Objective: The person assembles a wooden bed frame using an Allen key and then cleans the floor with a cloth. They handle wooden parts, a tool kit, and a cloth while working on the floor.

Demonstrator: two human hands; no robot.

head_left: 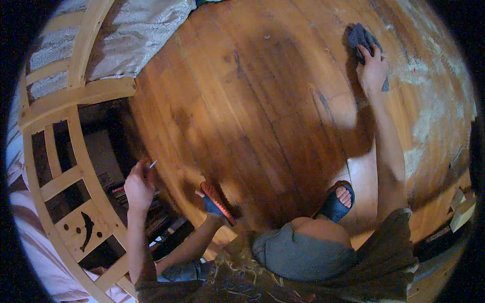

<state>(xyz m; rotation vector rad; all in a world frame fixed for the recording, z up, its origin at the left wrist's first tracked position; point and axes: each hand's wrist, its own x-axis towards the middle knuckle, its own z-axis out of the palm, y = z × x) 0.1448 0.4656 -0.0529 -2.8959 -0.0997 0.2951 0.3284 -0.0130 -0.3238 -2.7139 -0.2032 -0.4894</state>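
At the far right my right hand [372, 70] presses a dark grey cloth [359, 36] onto the wooden floor [252, 116]. Its fingers bend over the bunched cloth, and a corner pokes out beside the wrist. My left hand [140, 186] is raised at the left, next to the wooden bed frame. Between its fingertips is a thin white stick [153, 164] that looks like a cigarette.
The light wooden frame [81, 96] with patterned bedding [144, 33] fills the left side. Dark space with stacked items lies beneath it. My slippered feet [339, 201] are at the near side. Pale, worn patches [429, 113] mark the floor at the right.
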